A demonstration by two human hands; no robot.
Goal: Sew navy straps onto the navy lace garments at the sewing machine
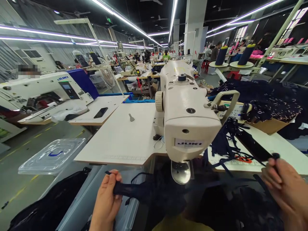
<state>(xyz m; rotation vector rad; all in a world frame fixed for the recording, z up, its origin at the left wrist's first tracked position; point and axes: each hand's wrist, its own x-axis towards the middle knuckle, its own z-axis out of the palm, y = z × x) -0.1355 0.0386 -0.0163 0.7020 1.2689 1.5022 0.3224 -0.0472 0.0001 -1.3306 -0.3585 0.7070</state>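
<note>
In front of me stands a white sewing machine (pixel 190 128) with a metal plate below its head. My left hand (pixel 108 195), closed, pinches one end of a dark navy strappy garment (pixel 149 192) over a clear plastic bin. The fabric stretches across beneath the machine head toward the right. My right hand (pixel 284 183) is closed on a dark navy strap or band, part of the dark fabric there; its exact join with the garment is hard to make out. More navy straps (pixel 226 144) lie on the table to the right of the machine.
A white table (pixel 117 138) holds a small metal tool (pixel 131 117). Left of it are a phone (pixel 100 112), another sewing machine (pixel 43 93) and a clear lid (pixel 51 155). A cardboard box (pixel 271 125) with piled dark garments stands at right, thread cones (pixel 221 56) behind.
</note>
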